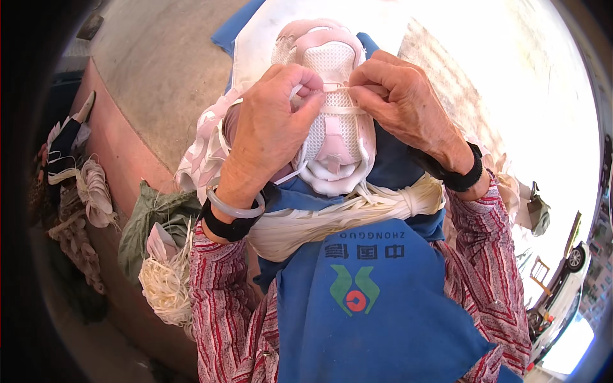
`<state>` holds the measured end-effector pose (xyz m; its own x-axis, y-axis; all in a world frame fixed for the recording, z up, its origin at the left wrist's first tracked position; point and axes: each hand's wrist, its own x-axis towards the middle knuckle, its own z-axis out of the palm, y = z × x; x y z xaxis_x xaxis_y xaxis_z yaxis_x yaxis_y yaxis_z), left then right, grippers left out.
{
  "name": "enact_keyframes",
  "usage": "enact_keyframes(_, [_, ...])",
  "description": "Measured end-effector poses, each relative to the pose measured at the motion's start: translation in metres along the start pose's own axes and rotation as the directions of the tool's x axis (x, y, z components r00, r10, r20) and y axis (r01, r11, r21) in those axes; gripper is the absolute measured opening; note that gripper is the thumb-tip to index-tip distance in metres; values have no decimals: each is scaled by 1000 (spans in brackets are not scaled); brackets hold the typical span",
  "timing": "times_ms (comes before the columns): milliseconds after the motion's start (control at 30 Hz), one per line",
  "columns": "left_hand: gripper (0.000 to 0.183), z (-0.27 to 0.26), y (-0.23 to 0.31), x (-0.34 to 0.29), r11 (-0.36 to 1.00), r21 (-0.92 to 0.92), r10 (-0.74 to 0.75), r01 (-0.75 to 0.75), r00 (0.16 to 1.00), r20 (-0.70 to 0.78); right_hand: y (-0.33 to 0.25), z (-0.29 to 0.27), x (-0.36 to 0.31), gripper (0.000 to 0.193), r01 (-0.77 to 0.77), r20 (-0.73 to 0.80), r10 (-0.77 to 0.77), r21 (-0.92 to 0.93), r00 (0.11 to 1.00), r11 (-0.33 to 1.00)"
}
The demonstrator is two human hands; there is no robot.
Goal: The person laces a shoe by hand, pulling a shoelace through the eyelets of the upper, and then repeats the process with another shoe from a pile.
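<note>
A pink and white sneaker [333, 145] lies before me on my lap, its toe pointing away and its heel opening toward me. My left hand [274, 118] is closed at the shoe's left side, pinching a thin pale shoelace [336, 89] between thumb and finger. At the other side my right hand [403, 96] pinches the same lace, which is stretched between both hands over the mesh tongue. Another strand of lace crosses the tongue just nearer to me. The fingertips partly hide the lace ends.
A bundle of cream laces [348, 223] lies across my blue apron [396, 300]. More pink and white shoe parts [205, 143] are piled at the left. Beside my left arm sit a green sack [150, 220] and a heap of laces [167, 287]. A white vehicle [565, 300] stands far right.
</note>
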<state>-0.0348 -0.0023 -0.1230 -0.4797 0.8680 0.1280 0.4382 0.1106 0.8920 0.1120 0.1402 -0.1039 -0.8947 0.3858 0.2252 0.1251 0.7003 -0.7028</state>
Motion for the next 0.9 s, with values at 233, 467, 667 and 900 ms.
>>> enact_keyframes(233, [13, 3, -1, 6, 968, 161, 190, -193, 981, 34, 6, 0, 0, 3, 41, -14, -41, -15, 999, 999])
enact_keyframes(467, [10, 9, -5, 5, 926, 226, 316, -301, 949, -28, 8, 4, -4, 8, 82, -42, -85, -51, 996, 995])
enact_keyframes(667, [9, 10, -6, 4, 950, 165, 273, -265, 962, -25, 8, 6, -4, 7, 117, -59, -126, -128, 990, 985])
enact_keyframes(900, [10, 11, -11, 4, 961, 140, 244, -237, 969, -30, 4, 6, -2, 8, 139, -10, -144, -213, 989, 967])
